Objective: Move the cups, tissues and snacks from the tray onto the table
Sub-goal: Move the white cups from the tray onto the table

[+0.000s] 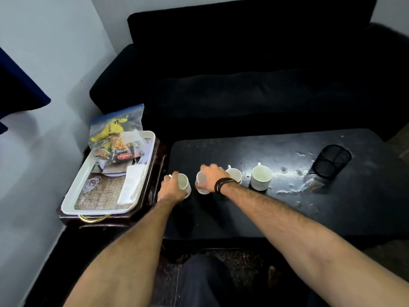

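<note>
Denim-clad knees sit nearest, and both bare forearms reach forward over them to the black table (pixel 287 218). On its left part the left hand (pixel 171 189) curls round a small white ceramic cup (pixel 184 183), fingers wrapped about its left side near the handle; whether the cup's base already rests on the table I cannot tell. Just to its right, the right hand (pixel 211 176), a dark band at the wrist, grips a second white cup (pixel 201 182) from above, and this one looks tilted. Two more white cups stand upright further right along the same row, one (pixel 234 175) just beside the right hand, the other (pixel 261 177) slightly apart. A black mesh pen holder (pixel 334 161) stands well away at the right end.

Left of the table, on a dark side stand, lies the white rectangular tray (pixel 73 196). It holds a folded white tissue (pixel 132 182) along its right edge and, at its far end, clear bags of snacks (pixel 115 138). The tray's long axis runs away from the person, and it lies left of both hands, so the left hand is plainly nearer; the tissue looks like the closest reach once the cups are let go.
</note>
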A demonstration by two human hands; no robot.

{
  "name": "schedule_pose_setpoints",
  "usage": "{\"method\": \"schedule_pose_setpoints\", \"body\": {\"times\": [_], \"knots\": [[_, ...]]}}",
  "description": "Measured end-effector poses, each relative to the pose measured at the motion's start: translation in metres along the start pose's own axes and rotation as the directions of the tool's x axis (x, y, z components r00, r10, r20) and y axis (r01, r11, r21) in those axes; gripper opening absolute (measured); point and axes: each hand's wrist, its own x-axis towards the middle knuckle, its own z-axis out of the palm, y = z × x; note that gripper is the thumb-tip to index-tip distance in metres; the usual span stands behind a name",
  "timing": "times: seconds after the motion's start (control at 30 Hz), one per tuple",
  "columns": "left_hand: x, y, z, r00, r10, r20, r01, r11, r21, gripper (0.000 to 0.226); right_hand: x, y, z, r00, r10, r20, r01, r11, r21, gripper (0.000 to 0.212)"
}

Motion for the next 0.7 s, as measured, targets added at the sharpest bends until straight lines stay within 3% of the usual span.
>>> {"method": "schedule_pose_setpoints", "body": {"times": [0.13,0.3,0.5,0.7], "knots": [[0.026,0.041,-0.022,0.996,0.071,-0.047,-0.071,0.997,0.0,0.072,0.018,0.033,-0.063,0.988,0.053,-0.143,-0.036,0.992,0.124,0.056],[0.057,0.111,-0.026,0.987,0.151,-0.059,-0.152,0.988,-0.019,0.061,0.038,0.105,-0.119,0.949,0.174,-0.261,-0.141,0.98,0.139,0.066],[0.082,0.165,0.008,0.974,0.227,0.012,-0.226,0.974,-0.019,0.062,0.043,0.169,-0.107,0.892,0.364,-0.267,-0.292,0.917,0.273,0.079],[0.098,0.183,0.046,0.969,0.234,0.084,-0.236,0.972,0.016,0.068,0.053,0.193,-0.076,0.898,0.395,-0.191,-0.313,0.882,0.354,0.079]]}}
